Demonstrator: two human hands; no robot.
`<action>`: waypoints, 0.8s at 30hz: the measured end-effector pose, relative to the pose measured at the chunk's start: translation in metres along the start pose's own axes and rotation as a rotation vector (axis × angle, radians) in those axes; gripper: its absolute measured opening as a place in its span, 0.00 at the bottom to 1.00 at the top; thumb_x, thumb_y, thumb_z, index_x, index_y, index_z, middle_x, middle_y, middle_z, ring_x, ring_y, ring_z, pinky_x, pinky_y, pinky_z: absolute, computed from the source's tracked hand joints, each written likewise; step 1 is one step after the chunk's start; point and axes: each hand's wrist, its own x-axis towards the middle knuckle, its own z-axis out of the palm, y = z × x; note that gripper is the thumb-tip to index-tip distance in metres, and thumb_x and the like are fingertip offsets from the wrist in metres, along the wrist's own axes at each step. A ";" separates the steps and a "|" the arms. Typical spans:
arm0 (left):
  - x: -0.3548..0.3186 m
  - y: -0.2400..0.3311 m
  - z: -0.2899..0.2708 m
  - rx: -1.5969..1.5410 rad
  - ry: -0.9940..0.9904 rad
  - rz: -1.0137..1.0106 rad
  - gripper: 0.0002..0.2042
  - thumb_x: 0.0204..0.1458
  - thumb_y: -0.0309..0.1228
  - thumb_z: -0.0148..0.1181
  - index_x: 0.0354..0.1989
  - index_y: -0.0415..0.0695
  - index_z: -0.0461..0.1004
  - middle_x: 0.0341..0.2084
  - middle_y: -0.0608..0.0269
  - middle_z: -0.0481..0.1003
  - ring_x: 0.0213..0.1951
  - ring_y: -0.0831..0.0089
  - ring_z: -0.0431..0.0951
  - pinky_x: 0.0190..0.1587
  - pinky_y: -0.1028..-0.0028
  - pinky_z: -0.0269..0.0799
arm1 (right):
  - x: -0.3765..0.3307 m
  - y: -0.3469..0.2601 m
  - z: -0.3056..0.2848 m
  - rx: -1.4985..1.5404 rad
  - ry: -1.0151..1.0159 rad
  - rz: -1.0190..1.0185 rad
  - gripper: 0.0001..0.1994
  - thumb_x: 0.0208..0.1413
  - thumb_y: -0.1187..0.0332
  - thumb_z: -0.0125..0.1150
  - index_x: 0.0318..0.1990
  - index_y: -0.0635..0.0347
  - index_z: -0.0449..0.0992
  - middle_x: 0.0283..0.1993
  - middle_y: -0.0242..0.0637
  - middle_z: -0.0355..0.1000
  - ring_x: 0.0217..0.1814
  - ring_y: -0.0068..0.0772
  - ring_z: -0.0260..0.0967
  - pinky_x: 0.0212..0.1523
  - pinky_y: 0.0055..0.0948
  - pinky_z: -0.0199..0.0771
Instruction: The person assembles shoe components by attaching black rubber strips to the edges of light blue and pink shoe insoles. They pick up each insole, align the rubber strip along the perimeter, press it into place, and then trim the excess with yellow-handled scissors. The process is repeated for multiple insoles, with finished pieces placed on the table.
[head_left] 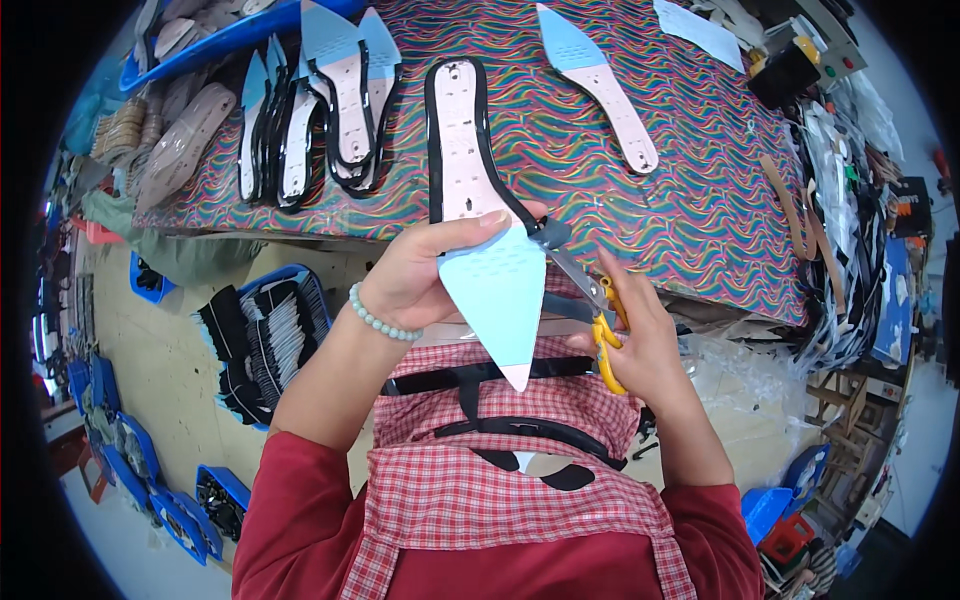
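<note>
My left hand (420, 262), with a beaded bracelet at the wrist, grips an insole (497, 290) by its middle. The insole has a pale blue pointed front, a pinkish heel part and black strip along its edges. In my right hand (645, 335) is a pair of scissors (607, 350) with yellow handles. Their blades reach up to the black strip (548, 235) at the insole's right side. How far the blades are apart I cannot tell. The insole's tip hangs over the table's front edge, above my checked apron (520, 500).
Several black-edged insoles (345, 100) stand grouped at the table's left. A single insole (605, 90) lies at the back right of the patterned table (690, 200). A blue bin (215, 45) is at the far left. Black pieces fill a blue basket (265, 340) below; black strips (845, 210) hang at right.
</note>
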 end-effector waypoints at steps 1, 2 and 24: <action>0.001 0.000 -0.001 0.000 0.003 -0.010 0.22 0.59 0.32 0.48 0.59 0.33 0.62 0.42 0.52 0.77 0.40 0.67 0.80 0.42 0.71 0.78 | -0.001 0.001 -0.001 -0.001 -0.002 -0.020 0.44 0.35 0.58 0.77 0.63 0.53 0.62 0.38 0.40 0.67 0.38 0.39 0.70 0.36 0.33 0.71; 0.002 0.000 -0.002 0.000 0.007 -0.019 0.22 0.59 0.32 0.48 0.59 0.33 0.62 0.42 0.52 0.77 0.40 0.67 0.80 0.42 0.71 0.78 | -0.003 0.002 -0.003 -0.003 -0.004 -0.040 0.43 0.35 0.59 0.77 0.63 0.54 0.63 0.38 0.40 0.68 0.38 0.39 0.70 0.37 0.33 0.72; -0.005 0.003 0.047 0.356 0.204 0.559 0.21 0.60 0.29 0.47 0.60 0.34 0.58 0.50 0.51 0.70 0.47 0.67 0.75 0.51 0.69 0.71 | 0.030 0.001 0.029 0.181 0.043 -0.222 0.12 0.60 0.66 0.53 0.28 0.65 0.70 0.24 0.45 0.65 0.26 0.48 0.67 0.28 0.37 0.65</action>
